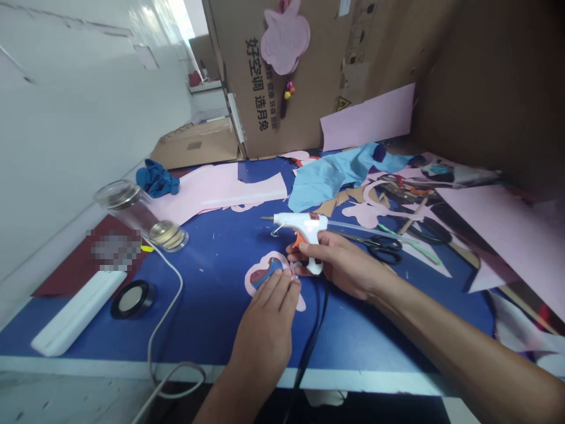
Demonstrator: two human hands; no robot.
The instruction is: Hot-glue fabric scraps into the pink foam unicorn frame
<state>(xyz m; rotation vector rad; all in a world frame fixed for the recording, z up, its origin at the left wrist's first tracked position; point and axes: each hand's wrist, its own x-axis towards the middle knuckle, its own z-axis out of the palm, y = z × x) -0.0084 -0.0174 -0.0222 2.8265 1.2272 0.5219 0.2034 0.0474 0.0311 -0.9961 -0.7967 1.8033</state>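
My right hand is wrapped round the handle of a white hot-glue gun with an orange trigger. Its nozzle points left, a little above the blue table. My left hand lies flat, fingers stretched, pressing on a small pink felt cut-out with blue and red pieces on it. The gun's black cord runs down past the table's front edge between my arms.
Black scissors lie right of the gun among pink and blue felt scraps. A clear jar lies on its side at left, with a white power strip, a tape roll and a white cable. Cardboard boxes stand behind.
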